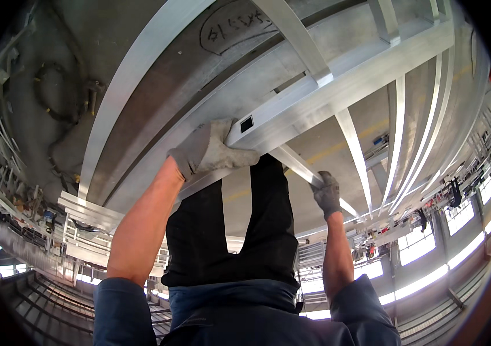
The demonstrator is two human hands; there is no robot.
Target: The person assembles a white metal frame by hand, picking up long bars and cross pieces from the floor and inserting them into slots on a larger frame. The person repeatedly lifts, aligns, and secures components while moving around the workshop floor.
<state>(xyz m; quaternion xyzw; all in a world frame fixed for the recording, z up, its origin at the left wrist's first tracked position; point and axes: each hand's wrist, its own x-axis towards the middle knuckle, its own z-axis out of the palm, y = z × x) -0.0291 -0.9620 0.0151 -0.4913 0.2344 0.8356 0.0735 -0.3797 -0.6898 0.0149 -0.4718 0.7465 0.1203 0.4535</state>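
Landmark: black trousers (271,219), one pair. One silvery beam (343,92) beyond them, long axis slanting near-left to far-right; open square end points near-left. At least four slats (354,138) right of trousers. Two gloved hands: left hand (214,150), beyond trousers, grip clasping beam end; right hand (327,193), right of trousers, grip wrapped round the nearest slat (296,163).
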